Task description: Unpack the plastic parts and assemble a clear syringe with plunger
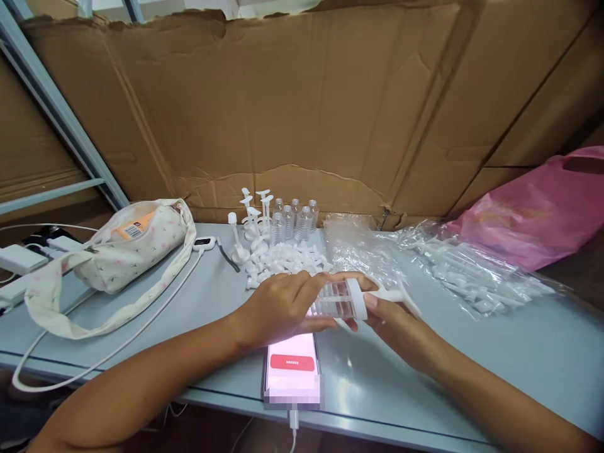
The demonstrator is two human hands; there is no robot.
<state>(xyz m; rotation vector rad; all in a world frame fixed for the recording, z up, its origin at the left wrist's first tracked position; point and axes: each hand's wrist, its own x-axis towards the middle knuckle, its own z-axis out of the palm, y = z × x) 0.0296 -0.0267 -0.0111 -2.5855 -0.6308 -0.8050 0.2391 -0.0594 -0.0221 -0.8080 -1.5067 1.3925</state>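
My left hand point(283, 305) is closed around a clear ribbed plastic bottle point(334, 299) held sideways above the table. At the bottle's right end sits a wide white cap point(358, 299), with a white plunger rod point(387, 294) sticking out to the right. The fingers of my right hand point(394, 327) close on the cap and rod. Whether the cap is fully seated I cannot tell. Just behind my hands lies a pile of small white plastic pieces point(287, 258). Several clear ribbed bottles point(303, 220) and white plunger parts point(255, 217) stand beyond it.
Below my hands lies a lit phone point(291, 365) with a cable. Clear plastic bags point(358, 242), a bag of white parts point(481, 283) and a pink bag point(533, 207) lie right. A floral pouch point(127, 251) and white cable are left. Cardboard point(292, 100) walls the back.
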